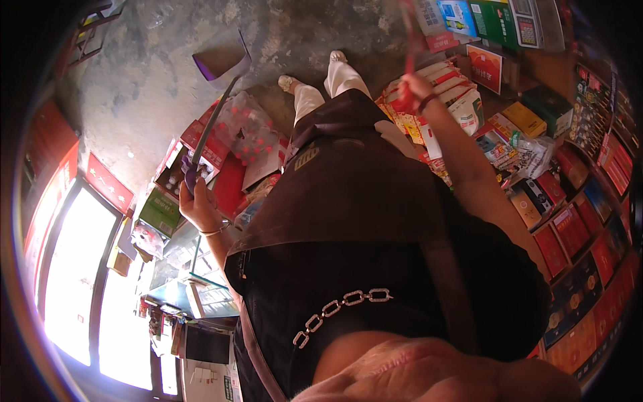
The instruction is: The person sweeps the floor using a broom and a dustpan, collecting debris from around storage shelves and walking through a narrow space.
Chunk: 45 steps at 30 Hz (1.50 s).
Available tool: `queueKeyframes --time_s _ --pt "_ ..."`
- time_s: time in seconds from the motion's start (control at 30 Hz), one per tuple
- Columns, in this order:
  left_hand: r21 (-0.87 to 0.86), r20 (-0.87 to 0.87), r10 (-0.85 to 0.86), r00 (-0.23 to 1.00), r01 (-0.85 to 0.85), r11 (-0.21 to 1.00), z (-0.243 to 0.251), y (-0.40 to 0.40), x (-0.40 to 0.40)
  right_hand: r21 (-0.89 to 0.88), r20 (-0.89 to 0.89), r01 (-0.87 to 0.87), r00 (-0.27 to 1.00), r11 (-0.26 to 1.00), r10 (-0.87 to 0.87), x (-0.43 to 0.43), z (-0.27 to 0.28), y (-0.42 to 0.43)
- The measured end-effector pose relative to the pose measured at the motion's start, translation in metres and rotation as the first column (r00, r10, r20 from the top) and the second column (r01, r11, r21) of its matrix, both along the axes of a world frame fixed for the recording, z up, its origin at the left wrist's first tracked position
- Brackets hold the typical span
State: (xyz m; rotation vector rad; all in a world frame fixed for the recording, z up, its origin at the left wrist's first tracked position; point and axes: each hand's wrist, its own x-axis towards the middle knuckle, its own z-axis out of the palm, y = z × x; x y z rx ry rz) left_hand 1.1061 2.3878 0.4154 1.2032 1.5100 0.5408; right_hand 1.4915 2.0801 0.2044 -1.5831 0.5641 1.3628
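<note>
My left hand (200,205) grips the purple handle end of a long-handled dustpan (221,75). The pan, with purple edges, rests on the concrete floor ahead of my feet. On the other side my right hand (414,91) is closed around a red stick-like handle (410,45), blurred and running up past the top edge of the picture, so its far end is hidden. Below that hand lie stacked red and white bags (447,85).
Beside my left arm are an open carton of bottles (176,168), plastic-wrapped bottles with red caps (246,130) and a glass display case (201,286). Shelves of red boxes (567,228) and more cartons stand at the right. Stained concrete floor (140,90) stretches ahead.
</note>
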Motion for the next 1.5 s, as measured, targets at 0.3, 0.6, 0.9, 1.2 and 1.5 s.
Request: queueKeyframes --time_s 0.3,0.6,0.9,1.2,1.5 --pt "0.040 -0.037 0.092 0.995 -0.090 0.995 0.004 -0.012 0.039 0.433 -0.379 -0.007 0.906 0.901 0.189 0.004 0.099 0.122" --pt "0.096 -0.011 0.187 0.982 -0.185 0.978 -0.003 -0.006 0.060 0.533 -0.005 -0.267 0.948 0.803 0.318 0.088 0.108 0.207" --pt "-0.009 -0.014 0.351 0.936 -0.351 0.936 -0.040 0.037 0.074 0.208 0.282 -0.341 0.918 0.917 0.278 0.248 0.023 0.327" --pt "-0.130 0.003 0.400 0.917 -0.396 0.909 -0.050 0.118 0.095 -0.013 0.181 -0.523 0.837 0.852 0.517 0.117 0.016 0.396" --pt "-0.192 0.009 0.425 0.905 -0.416 0.889 -0.059 0.187 0.137 0.506 -0.410 -0.107 0.843 0.856 0.348 0.236 0.128 0.399"
